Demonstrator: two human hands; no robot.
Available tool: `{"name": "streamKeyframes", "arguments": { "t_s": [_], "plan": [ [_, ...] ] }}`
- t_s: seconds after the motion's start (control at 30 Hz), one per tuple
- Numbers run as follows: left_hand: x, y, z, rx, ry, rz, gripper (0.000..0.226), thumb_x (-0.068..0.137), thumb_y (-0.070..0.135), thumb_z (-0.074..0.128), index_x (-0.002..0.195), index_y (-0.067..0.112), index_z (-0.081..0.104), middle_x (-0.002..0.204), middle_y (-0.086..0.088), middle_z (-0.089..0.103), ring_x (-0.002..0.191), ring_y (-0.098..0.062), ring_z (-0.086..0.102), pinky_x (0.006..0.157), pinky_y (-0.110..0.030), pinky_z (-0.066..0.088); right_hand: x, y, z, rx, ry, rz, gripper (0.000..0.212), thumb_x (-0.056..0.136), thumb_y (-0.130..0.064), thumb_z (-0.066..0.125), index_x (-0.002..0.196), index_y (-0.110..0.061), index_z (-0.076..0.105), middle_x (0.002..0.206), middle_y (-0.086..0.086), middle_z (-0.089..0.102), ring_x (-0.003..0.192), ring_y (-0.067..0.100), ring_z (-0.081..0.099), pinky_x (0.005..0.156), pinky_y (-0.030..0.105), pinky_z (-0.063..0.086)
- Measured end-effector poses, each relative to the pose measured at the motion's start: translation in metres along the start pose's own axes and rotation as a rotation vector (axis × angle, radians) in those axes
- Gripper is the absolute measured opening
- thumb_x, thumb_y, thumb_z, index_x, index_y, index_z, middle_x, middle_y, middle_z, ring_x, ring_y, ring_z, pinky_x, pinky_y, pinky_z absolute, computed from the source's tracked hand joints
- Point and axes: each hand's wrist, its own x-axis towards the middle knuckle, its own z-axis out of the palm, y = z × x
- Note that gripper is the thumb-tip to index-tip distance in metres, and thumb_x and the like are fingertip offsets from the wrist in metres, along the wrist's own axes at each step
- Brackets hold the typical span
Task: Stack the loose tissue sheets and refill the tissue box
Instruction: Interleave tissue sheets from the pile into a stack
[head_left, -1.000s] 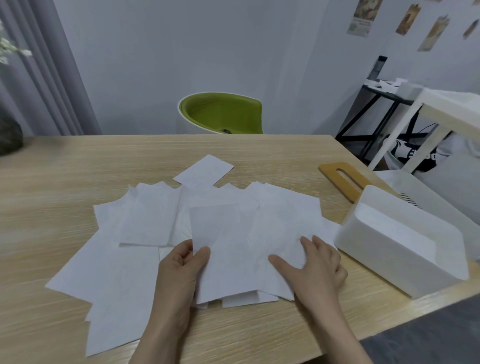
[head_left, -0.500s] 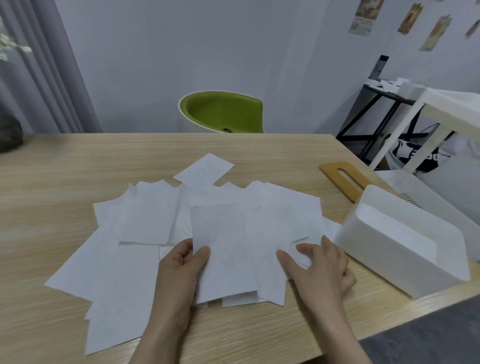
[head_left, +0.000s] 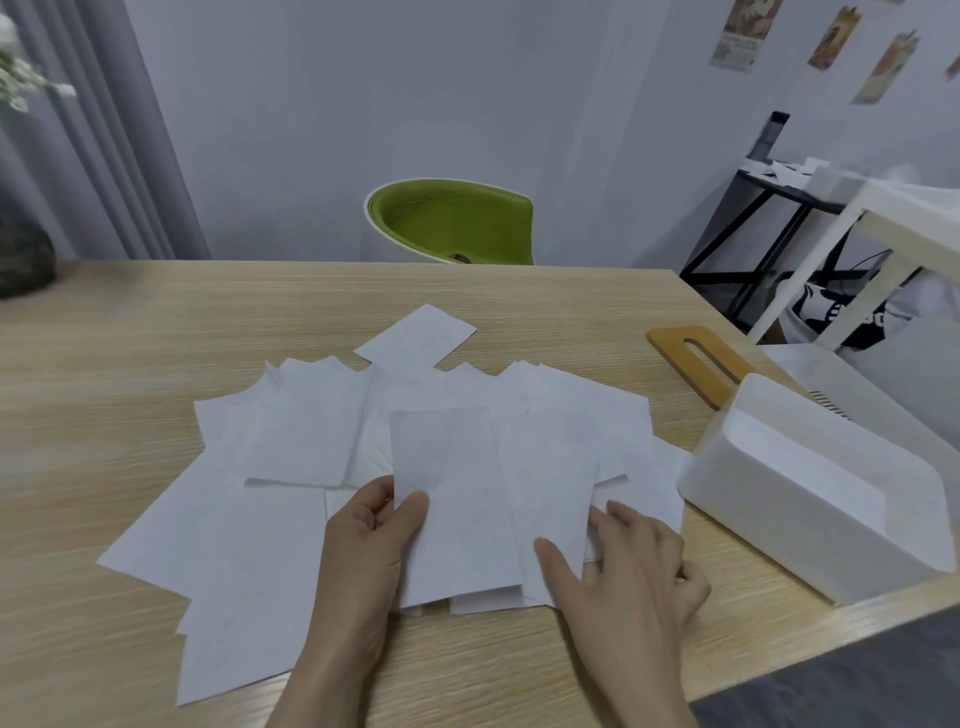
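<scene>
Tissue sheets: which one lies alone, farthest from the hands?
The small sheet at the far edge of the pile, pointing toward the green chair; the rest overlap nearer.

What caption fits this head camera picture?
Two hands gather loose white tissue sheets beside an open white plastic tissue box.

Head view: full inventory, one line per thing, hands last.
tissue sheets: many, count unclear, white, spread overlapping mid-table
tissue box: 1, white, open-topped, table's right edge
box lid: 1, wooden with slot, flat behind the box
table: 1, light wood
chair: 1, green seat, behind table
curtain: 1, grey, far left
vase: 1, dark, left table edge
wall pictures: several, upper right
black rack: 1, right background
left hand: pinches the centre sheet
right hand: thumb on a sheet, fingers under it
</scene>
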Motion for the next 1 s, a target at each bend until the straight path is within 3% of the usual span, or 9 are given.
{"name": "streamKeyframes", "arguments": {
  "t_s": [0.17,0.37,0.5,0.57,0.67,0.73,0.9,1.0],
  "plan": [
    [0.002,-0.001,0.000,0.004,-0.001,-0.006,0.016,0.090,0.004,0.062,0.099,0.013,0.071,0.090,-0.005,0.077,0.088,-0.024,0.072,0.082,-0.037,0.053,-0.006,-0.004,0.003,0.037,0.040,-0.034,0.044,0.087,-0.058,0.045,0.129,-0.043,0.048,0.123,-0.018,0.045,0.119,0.003,0.025,0.095,0.031,0.015],
    [0.002,-0.002,-0.001,0.005,-0.001,-0.013,0.016,0.090,0.006,0.062,0.102,0.012,0.070,0.091,-0.006,0.077,0.087,-0.025,0.072,0.077,-0.038,0.053,0.003,-0.002,0.004,0.122,0.099,-0.065,0.041,0.091,-0.045,0.051,0.131,-0.038,0.052,0.104,-0.017,0.051,0.102,0.003,0.032,0.082,0.026,0.012],
    [0.001,-0.002,-0.001,0.009,0.004,-0.011,0.016,0.090,0.005,0.061,0.099,0.014,0.071,0.089,-0.006,0.077,0.086,-0.025,0.072,0.082,-0.040,0.053,0.007,-0.002,0.005,0.255,0.091,-0.069,0.024,0.089,-0.041,0.059,0.113,-0.038,0.063,0.096,-0.022,0.054,0.098,0.001,0.040,0.079,0.024,0.013],
    [0.001,-0.002,-0.001,0.011,0.009,-0.013,0.015,0.090,0.005,0.062,0.099,0.013,0.071,0.090,-0.006,0.077,0.086,-0.026,0.071,0.077,-0.040,0.053,0.012,0.001,0.005,0.313,0.046,-0.033,0.013,0.088,-0.039,0.061,0.101,-0.038,0.063,0.088,-0.020,0.060,0.091,0.004,0.050,0.079,0.026,0.018],
    [0.001,-0.001,0.000,0.013,0.006,-0.018,0.015,0.090,0.006,0.062,0.100,0.013,0.071,0.089,-0.008,0.077,0.081,-0.027,0.070,0.063,-0.036,0.049,0.021,0.010,0.006,0.472,-0.012,0.047,0.008,0.086,-0.031,0.063,0.082,-0.028,0.068,0.068,-0.010,0.065,0.075,0.009,0.059,0.083,0.037,0.040],
    [0.000,0.000,0.000,0.014,0.006,-0.021,0.014,0.090,0.006,0.062,0.100,0.012,0.071,0.088,-0.008,0.077,0.079,-0.026,0.070,0.059,-0.035,0.047,0.025,0.015,0.004,0.625,-0.064,0.100,0.012,0.087,-0.026,0.063,0.077,-0.024,0.070,0.067,-0.009,0.068,0.072,0.013,0.063,0.074,0.037,0.050],
    [0.001,0.000,0.000,0.019,0.009,-0.026,0.015,0.091,0.006,0.061,0.100,0.013,0.070,0.088,-0.008,0.076,0.074,-0.026,0.068,0.053,-0.033,0.044,0.035,0.023,-0.011,0.888,-0.036,0.148,0.017,0.091,-0.012,0.060,0.077,-0.015,0.069,0.073,-0.001,0.071,0.070,0.012,0.063,0.063,0.028,0.045],
    [0.002,0.000,0.000,0.022,0.013,-0.025,0.015,0.091,0.005,0.060,0.101,0.012,0.070,0.088,-0.008,0.076,0.078,-0.027,0.069,0.059,-0.035,0.048,0.042,0.024,-0.022,1.004,-0.012,0.157,0.017,0.092,-0.006,0.059,0.082,-0.013,0.070,0.075,-0.001,0.072,0.070,0.009,0.063,0.062,0.023,0.047]
  ]
}}
